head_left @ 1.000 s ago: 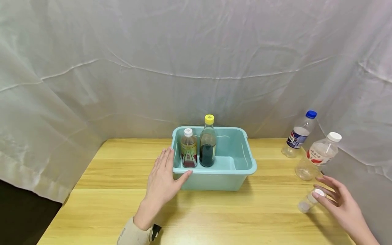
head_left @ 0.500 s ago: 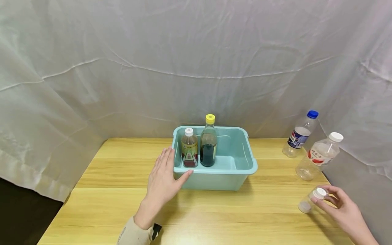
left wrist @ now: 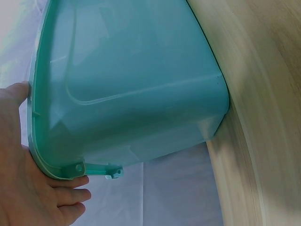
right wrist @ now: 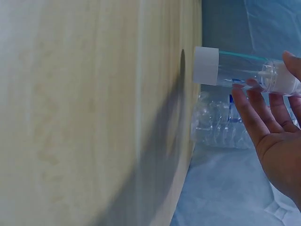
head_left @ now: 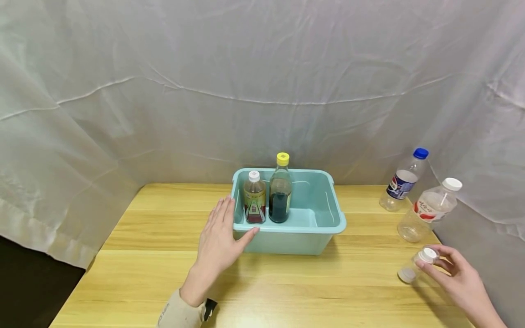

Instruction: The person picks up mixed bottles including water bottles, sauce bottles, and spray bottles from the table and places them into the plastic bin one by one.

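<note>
My right hand (head_left: pixel 461 278) pinches the upper end of a small clear bottle (right wrist: pixel 240 68) between thumb and fingers. The bottle has a white top and a white base, and leans slightly in the head view. In the right wrist view its base is close over the table. My left hand (head_left: pixel 219 241) rests at the front left corner of a teal plastic bin (head_left: pixel 283 241), fingers extended along the left rim, thumb on the front rim. Inside the bin stand a white-capped bottle of red-brown drink (head_left: pixel 255 200) and a yellow-capped bottle of dark liquid (head_left: pixel 280 200).
Two clear plastic bottles stand at the table's right side: a blue-capped bottle (head_left: pixel 402 184) and a larger white-capped bottle (head_left: pixel 428 212) with a red and white label. Grey cloth (head_left: pixel 262 68) hangs behind and beside the wooden table (head_left: pixel 135 278).
The right thumb and fingers have come together on the small bottle's top, and the bottle has risen slightly. The left hand stays at the bin's corner.
</note>
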Demonstrator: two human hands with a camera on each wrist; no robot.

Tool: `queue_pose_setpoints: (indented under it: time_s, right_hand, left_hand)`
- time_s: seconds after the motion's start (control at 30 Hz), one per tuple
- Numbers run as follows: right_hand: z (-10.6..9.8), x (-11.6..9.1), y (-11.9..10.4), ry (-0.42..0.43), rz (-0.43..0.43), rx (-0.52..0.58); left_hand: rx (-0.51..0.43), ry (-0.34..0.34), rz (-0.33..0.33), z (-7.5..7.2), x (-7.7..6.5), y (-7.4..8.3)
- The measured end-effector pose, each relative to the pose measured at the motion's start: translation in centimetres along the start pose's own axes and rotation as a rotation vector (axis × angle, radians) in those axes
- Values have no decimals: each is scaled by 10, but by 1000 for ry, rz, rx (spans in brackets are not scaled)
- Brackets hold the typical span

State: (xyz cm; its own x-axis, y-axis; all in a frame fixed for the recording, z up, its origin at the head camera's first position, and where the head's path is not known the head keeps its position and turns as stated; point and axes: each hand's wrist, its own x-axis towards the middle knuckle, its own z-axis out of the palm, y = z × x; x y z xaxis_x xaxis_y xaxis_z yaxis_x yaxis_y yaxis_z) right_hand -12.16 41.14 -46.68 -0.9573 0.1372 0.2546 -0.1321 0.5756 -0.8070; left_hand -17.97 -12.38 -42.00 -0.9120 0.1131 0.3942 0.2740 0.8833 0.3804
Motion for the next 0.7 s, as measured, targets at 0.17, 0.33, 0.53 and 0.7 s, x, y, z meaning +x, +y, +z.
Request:
queue_pose_setpoints:
  time_s: [0.17, 0.33, 0.53, 0.7]
  right_hand:
    - [3, 3, -9, 17, -10, 41]
    - [9, 9, -18, 44, -85, 134]
    - [14, 16, -32, 36, -122, 310]
    - [24, 20, -43, 48, -182, 410]
  left_hand:
    - [1, -1, 0, 0, 0, 0]
    - [0, -2, -3, 0, 0, 0]
    - [0, -3, -5, 0, -1, 0]
    - [1, 8, 1, 1, -1, 0]
